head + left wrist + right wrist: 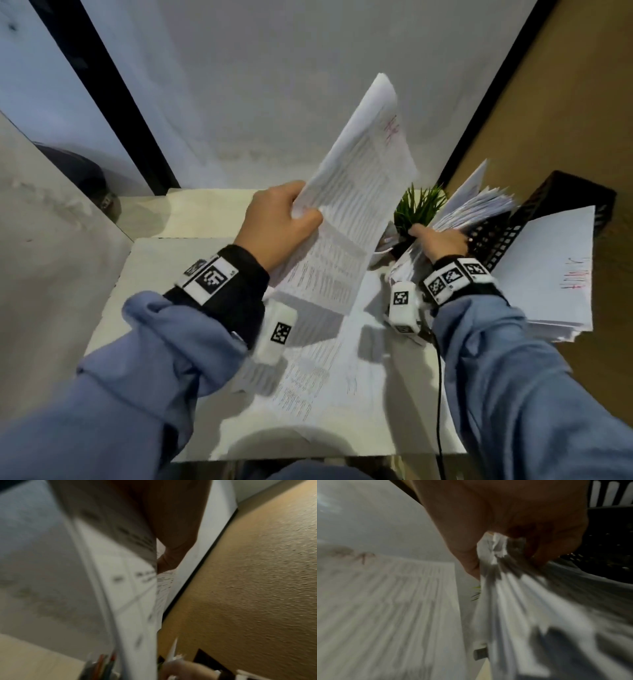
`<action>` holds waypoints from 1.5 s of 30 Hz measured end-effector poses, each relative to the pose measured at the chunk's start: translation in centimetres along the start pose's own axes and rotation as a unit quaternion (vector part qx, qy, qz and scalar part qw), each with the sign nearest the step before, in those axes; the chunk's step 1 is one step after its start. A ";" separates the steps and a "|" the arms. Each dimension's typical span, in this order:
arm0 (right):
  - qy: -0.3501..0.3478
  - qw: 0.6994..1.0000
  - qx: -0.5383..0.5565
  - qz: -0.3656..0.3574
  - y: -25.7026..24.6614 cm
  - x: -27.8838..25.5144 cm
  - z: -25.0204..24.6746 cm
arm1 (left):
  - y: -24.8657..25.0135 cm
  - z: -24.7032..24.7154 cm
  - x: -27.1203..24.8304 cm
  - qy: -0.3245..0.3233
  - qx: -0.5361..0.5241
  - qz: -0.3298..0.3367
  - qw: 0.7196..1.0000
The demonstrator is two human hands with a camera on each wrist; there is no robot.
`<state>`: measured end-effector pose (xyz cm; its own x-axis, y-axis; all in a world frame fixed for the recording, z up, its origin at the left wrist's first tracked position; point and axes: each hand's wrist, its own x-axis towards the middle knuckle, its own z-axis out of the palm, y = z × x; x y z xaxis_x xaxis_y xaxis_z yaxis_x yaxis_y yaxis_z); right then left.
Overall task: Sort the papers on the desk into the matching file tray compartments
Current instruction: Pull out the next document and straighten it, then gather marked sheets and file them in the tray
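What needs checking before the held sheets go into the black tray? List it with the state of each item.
1. Left hand grips the printed white sheets with red handwriting: ok.
2. Right hand holds back the fanned white paper bundle in the black perforated file tray: ok.
3. Matching compartment identified: cannot tell, no labels show.
4. Small green potted plant out of the path: not ok, it stands between sheets and tray.
5. More printed papers left on the desk: ok.
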<state>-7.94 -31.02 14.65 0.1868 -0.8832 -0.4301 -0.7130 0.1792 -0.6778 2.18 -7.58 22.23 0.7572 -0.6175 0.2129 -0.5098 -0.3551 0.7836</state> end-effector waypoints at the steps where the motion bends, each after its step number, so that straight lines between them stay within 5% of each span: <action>1: -0.022 1.000 -0.017 -0.008 0.2 0.6 -0.2 | 1.2 0.4 0.8 -0.011 0.007 0.015 1.000; 14: 0.019 0.990 -0.005 -0.140 2.2 1.8 -7.3 | 10.4 9.5 6.5 -0.148 0.173 0.112 0.967; 23: 0.007 0.987 0.034 -0.158 3.0 2.7 -8.9 | 13.6 9.3 8.3 -0.102 0.246 0.169 0.949; 32: -0.006 0.988 0.012 -0.155 1.6 2.8 -8.3 | 11.7 15.1 8.0 -0.176 0.194 0.114 0.958; 40: 0.032 0.978 -0.143 -0.146 1.5 1.9 -5.4 | 6.4 21.8 7.6 -0.268 0.109 -0.011 0.957; 45: 0.023 0.962 -0.218 -0.165 2.2 1.9 -4.3 | 4.9 21.9 7.2 -0.288 0.105 0.025 0.951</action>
<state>-12.08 -34.21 14.94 0.4282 -0.8811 -0.2010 -0.8379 -0.3037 -0.4535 -3.86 -29.11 14.84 0.4106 -0.8984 -0.1557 -0.6553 -0.4094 0.6348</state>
